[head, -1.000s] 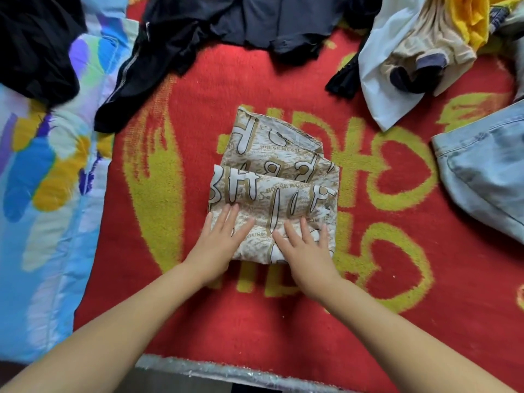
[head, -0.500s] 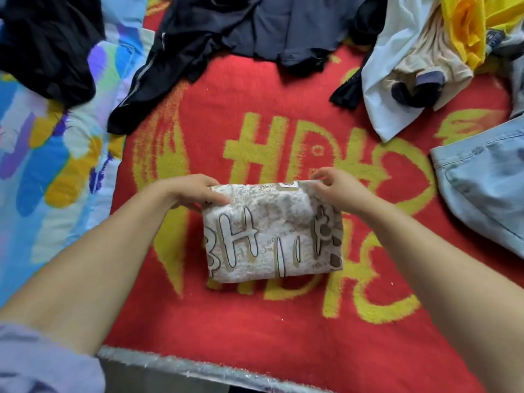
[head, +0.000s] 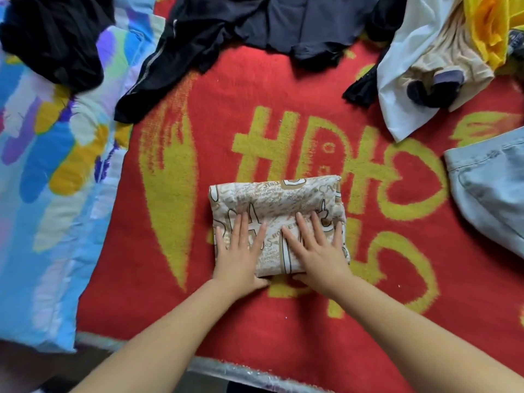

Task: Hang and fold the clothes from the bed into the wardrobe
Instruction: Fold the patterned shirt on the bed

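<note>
Head view: both hands lie flat, fingers spread, palms down on a folded beige printed garment (head: pixel 272 202) at centre frame on the red and yellow blanket (head: pixel 226 321) covering the bed. Left hand (head: pixel 239 253) presses its left half, right hand (head: pixel 317 251) its right half. Dark clothes (head: pixel 255 26) sprawl across the top; light jeans (head: pixel 493 188) lie at the right edge.
</note>
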Tool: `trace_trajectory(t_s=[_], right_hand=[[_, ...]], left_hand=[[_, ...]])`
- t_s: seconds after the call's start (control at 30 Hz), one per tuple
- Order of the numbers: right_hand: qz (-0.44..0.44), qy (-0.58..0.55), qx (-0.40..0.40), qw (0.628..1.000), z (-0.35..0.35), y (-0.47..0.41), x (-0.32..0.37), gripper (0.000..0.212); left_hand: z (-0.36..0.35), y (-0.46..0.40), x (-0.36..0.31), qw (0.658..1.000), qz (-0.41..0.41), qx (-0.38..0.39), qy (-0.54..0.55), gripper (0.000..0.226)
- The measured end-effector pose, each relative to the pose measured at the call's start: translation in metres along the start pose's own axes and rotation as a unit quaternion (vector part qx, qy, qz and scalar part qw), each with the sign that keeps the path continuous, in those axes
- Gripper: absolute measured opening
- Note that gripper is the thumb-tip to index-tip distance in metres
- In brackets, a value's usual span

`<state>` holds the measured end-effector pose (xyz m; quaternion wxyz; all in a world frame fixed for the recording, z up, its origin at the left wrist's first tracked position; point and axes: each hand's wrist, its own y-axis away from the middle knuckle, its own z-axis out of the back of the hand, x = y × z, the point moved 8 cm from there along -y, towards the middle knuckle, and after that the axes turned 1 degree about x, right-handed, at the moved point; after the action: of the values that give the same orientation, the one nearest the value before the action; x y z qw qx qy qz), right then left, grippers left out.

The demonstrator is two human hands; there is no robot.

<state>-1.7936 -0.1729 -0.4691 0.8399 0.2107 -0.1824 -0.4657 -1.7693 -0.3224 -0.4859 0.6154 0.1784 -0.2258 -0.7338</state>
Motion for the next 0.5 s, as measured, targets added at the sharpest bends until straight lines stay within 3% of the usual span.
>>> trace_trajectory(t_s=[0.1,0.3,0.5], right_hand=[[-0.02,0.009,0.007,1.0,0.005,-0.008,0.0,0.098],[-0.011,0.03,0.059,0.998,0.059,-0.003,0.003,0.083],[0.007,0.065,-0.007,0.998,0.177,0.018,0.027,0.087]], left_hand=[[0.006,-0.002,-0.003,1.0,0.01,-0.001,-0.003,0.13],[0.05,0.016,-0.003,0.999,0.02,-0.002,0.029,0.085],[0.155,0.056,0.034,0.994,0.069,-0.069,0.055,0.075]])
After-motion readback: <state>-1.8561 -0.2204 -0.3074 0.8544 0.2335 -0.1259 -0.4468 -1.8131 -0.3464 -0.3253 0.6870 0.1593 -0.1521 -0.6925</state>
